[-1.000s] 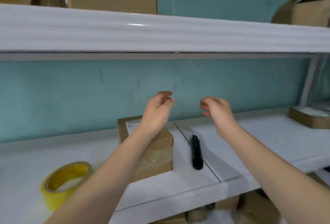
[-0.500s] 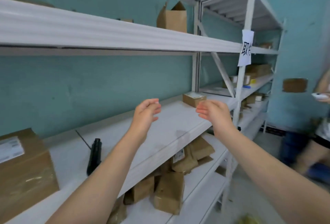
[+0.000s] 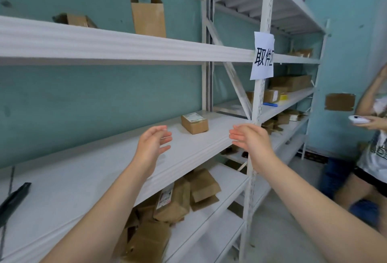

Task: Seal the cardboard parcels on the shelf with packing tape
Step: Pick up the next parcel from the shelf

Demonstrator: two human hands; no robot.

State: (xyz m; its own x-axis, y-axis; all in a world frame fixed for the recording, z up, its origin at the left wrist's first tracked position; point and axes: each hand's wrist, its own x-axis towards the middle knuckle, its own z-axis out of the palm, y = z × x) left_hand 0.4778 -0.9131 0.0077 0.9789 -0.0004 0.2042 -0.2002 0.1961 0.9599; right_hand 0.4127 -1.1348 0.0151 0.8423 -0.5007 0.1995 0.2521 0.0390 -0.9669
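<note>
A small cardboard parcel (image 3: 194, 124) with a white label stands on the white shelf (image 3: 83, 179), far along it. My left hand (image 3: 154, 142) hovers over the shelf, short of the parcel, fingers apart and holding nothing. My right hand (image 3: 250, 139) hangs just past the shelf's front edge, also open and holding nothing. A black utility knife (image 3: 13, 200) lies on the shelf at the far left. The tape roll is out of view.
Several brown parcels (image 3: 180, 197) are piled on the lower shelf. An open-topped box (image 3: 148, 16) stands on the upper shelf. A white upright post (image 3: 258, 103) carries a paper sign (image 3: 263, 55). A person (image 3: 372, 153) stands at the right holding a white device.
My view has swung right along the shelf. The taped box and yellow tape roll have left the frame, and the small parcel is nearer. Both hands stay raised and open.
</note>
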